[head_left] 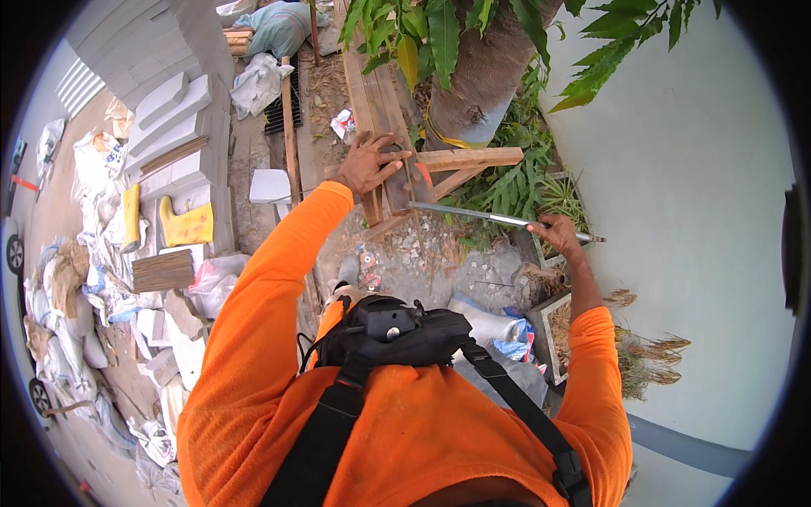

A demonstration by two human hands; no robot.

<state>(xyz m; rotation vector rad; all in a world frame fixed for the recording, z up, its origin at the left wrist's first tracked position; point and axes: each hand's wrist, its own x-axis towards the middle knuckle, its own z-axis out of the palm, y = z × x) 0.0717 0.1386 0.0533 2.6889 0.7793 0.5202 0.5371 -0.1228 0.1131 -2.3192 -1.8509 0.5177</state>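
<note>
My left hand (372, 165) lies palm down with its fingers spread, pressing on the near end of a wooden plank bench (378, 93). A thin metal rod (291, 198) comes from the left toward that hand; whether it continues beneath the palm is hidden. My right hand (555, 233) is closed round a long, slim grey metal bar (498, 217), close to its right end. The bar slants up to the left, and its far tip reaches the bench's near end, just below and right of my left hand. A wooden crosspiece (473, 158) juts out to the right there.
A tree trunk (477, 80) rises beyond the bench, beside a pale wall (684, 169) on the right. Yellow boots (186, 224), light blocks (173, 110) and sacks (101, 169) crowd the left. Rubble (422, 253) covers the ground; a planter frame (549, 334) stands near my right arm.
</note>
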